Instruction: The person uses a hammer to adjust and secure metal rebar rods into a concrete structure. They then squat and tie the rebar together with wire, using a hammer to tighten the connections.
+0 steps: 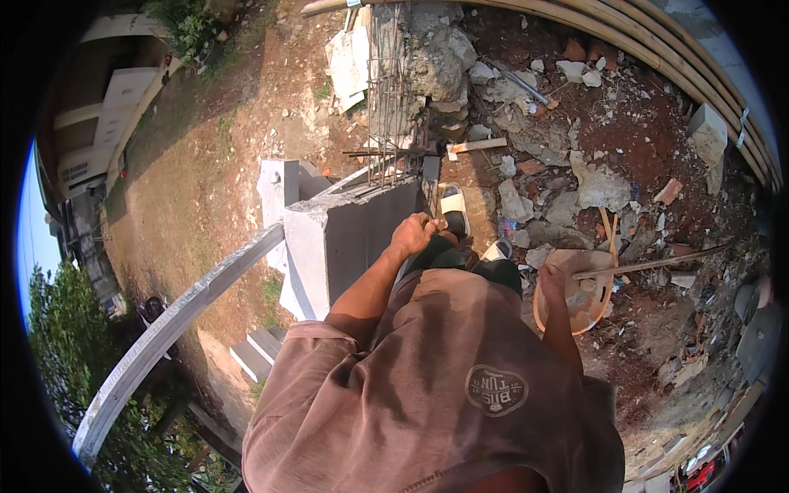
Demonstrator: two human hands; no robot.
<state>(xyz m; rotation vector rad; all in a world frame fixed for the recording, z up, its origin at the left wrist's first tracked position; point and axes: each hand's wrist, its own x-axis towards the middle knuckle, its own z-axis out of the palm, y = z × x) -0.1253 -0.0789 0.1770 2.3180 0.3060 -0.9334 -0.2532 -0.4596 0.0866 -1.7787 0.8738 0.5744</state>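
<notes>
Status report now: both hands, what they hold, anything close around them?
Left hand rests on top of grey concrete wall, grip unclear. Right hand holds orange pan. Rubble and rebar cage just ahead.

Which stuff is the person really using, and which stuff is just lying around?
In use:
left hand on the concrete wall
right hand at the orange pan

Lying about:
rubble
rebar cage
wood scrap
brick bit
long stick

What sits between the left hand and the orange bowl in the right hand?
The person's own legs in dark trousers lie between the left hand, which rests on the concrete wall, and the orange bowl held by the right hand.
</notes>
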